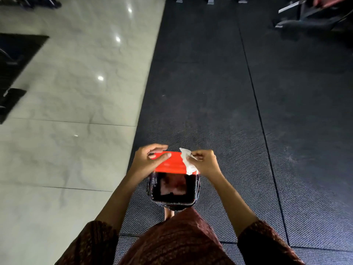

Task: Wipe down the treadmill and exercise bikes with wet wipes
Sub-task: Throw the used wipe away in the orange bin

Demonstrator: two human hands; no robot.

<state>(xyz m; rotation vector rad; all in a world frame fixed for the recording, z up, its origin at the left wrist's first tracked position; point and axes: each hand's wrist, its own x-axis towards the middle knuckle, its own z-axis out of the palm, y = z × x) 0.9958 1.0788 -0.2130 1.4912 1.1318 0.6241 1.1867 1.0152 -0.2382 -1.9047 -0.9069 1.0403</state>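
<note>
Pinching wipe (186, 160) (right hand (206, 163)) at red pack (170, 165)

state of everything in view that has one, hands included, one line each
left hand: grips the red wipe pack, thumb on top
right hand: pinches the white wipe
red wipe pack: held in front of the body, off the floor
white wipe: crumpled, at the pack's right end; fully out or not, cannot tell
exercise machine: far top right, blurred, untouched

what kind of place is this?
Likely a gym: dark rubber mats beside polished tile floor, machine bases at top right. Left hand holds a red wipe pack; right hand pinches a white wipe.
</note>
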